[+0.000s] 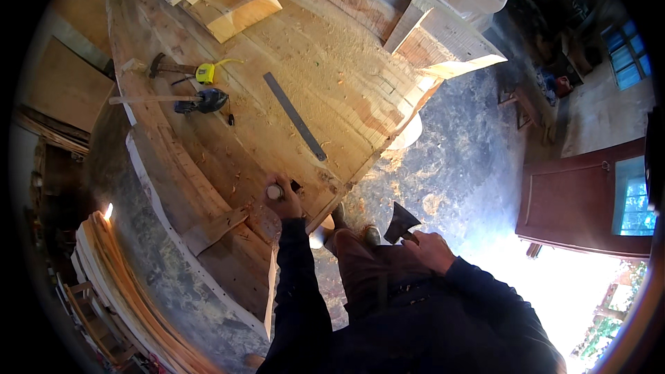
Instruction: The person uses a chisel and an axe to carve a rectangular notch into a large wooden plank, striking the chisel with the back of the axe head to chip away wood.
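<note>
Hammer [164, 66], yellow tape measure [206, 73] and a power tool [206, 101] are lying near the workbench [332, 76] left edge, metal ruler [294, 116] mid-bench. Left hand [282, 199] is gripping a chisel [276, 191], fingers wrapped round its handle, at the bench's near edge. Right hand [431, 249] is clenching a hatchet [400, 223], off the bench.
</note>
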Demonstrator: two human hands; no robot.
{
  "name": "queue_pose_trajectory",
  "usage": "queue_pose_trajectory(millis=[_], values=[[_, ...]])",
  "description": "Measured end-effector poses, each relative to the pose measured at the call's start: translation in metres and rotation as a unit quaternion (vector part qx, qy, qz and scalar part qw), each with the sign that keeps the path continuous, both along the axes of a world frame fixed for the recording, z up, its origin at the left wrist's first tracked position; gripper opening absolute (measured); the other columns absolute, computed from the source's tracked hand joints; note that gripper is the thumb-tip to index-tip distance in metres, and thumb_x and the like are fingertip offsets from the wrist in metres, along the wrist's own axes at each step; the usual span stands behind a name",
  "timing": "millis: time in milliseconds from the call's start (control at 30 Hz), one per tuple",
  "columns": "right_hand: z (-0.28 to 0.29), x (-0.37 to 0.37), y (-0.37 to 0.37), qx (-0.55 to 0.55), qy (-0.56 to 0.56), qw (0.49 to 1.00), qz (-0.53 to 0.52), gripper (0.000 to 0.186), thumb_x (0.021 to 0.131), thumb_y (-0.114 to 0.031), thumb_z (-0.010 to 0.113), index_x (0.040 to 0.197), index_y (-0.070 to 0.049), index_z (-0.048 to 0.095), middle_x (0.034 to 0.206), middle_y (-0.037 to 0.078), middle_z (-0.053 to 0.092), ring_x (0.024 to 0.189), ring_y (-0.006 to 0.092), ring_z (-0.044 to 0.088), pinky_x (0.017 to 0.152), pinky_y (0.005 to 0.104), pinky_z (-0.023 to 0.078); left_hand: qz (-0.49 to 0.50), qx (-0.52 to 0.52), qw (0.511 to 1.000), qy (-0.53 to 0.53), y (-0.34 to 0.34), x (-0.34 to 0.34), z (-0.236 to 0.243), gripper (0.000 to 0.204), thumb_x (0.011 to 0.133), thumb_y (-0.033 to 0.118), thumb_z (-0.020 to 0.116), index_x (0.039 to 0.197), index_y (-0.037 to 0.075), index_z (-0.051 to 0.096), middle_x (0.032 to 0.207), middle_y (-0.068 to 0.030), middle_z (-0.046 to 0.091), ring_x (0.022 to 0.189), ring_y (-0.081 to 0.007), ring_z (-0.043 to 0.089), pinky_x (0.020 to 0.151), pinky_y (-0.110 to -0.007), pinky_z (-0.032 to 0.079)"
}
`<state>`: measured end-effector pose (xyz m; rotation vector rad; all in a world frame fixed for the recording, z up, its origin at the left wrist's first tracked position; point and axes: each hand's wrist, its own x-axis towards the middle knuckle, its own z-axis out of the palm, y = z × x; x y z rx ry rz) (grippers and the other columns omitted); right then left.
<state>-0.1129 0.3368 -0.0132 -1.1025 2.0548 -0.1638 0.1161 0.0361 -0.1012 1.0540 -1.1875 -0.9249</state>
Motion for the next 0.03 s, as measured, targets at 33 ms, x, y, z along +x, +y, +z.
queue_pose_trajectory(millis=[33], values=[[-0.0009,0.0013,-0.0033,0.000,-0.005,1.000,0.001,0.043,0.097,-0.045,0.061,0.098,-0.003,0.068,0.081,0.024,0.071,0.082,0.0465,0.069,0.078,0.0541,0.054,0.001,0.002,1.000,-0.002,0.0024,0.0032,-0.0004,0.024,0.101,0.013,0.062,0.082,0.005,0.052,0.076,-0.0015,0.051,0.072,-0.0110,0.048,0.063,-0.028,0.041]])
